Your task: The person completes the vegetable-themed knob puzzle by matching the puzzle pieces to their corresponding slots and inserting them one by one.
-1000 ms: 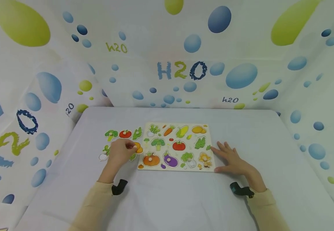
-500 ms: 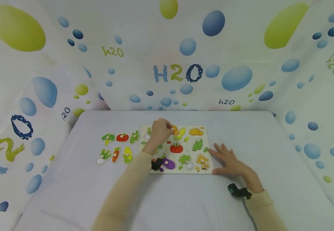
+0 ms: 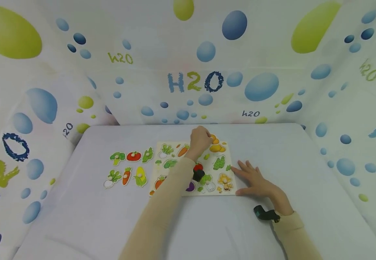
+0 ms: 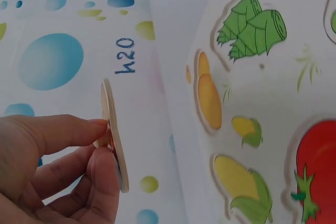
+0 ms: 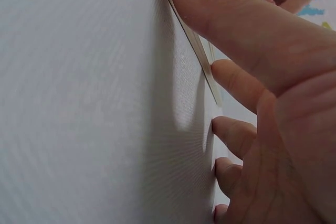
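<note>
My left hand (image 3: 201,140) is over the far part of the vegetable puzzle board (image 3: 183,192), pinching a yellow-orange potato puzzle piece (image 3: 214,138) by its knob. In the left wrist view the potato puzzle piece (image 4: 116,135) is seen edge-on, clear of the board (image 4: 181,156). Close by on the board is the printed potato recess (image 3: 217,148). My right hand (image 3: 256,181) lies spread at the board's right edge; its thumb and forefinger touch that edge. The left forearm covers part of the board's middle.
Left of the board lie several loose knobbed pieces: broccoli (image 3: 118,157), tomato (image 3: 134,156), a green vegetable (image 3: 147,154), white radish (image 3: 112,178), carrot (image 3: 127,176) and corn (image 3: 140,176). A mushroom piece (image 3: 225,181) sits in the board. A white cloth (image 3: 207,227) covers the table.
My left hand has carried the potato puzzle piece from the loose pieces on the left, across the board, to its far right. The right hand has stayed at the board's edge.
</note>
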### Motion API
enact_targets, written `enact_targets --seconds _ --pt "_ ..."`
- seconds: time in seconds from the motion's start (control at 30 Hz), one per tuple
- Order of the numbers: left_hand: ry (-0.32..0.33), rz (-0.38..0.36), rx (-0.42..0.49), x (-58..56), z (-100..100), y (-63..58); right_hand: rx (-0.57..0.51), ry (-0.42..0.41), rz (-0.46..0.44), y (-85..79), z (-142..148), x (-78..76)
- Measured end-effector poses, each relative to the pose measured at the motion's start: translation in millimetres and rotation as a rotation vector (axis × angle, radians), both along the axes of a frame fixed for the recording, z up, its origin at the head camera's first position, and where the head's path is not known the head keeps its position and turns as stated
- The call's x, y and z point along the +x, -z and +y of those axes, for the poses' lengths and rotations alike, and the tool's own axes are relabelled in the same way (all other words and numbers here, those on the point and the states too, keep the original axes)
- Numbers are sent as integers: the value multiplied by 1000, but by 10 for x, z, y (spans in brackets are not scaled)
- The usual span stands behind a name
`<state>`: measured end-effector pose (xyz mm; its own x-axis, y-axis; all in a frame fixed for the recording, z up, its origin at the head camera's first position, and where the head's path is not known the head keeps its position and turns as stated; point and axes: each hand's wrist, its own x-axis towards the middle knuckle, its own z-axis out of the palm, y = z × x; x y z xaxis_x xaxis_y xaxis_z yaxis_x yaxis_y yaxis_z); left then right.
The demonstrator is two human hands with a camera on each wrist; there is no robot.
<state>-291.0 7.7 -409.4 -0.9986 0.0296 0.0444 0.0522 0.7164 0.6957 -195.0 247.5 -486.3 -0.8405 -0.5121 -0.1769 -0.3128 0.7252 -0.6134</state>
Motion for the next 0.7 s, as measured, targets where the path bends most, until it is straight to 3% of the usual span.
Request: enact_targets --seconds 0.13,0.3,0.7 --pt "-25 -3 -16 -59 125 97 -1 0 0 4 -7 4" --pt "-7 -23 4 -99 253 228 4 -2 28 13 0 22" --pt "-60 -26 39 -150 345 444 -11 -1 41 6 -5 24"
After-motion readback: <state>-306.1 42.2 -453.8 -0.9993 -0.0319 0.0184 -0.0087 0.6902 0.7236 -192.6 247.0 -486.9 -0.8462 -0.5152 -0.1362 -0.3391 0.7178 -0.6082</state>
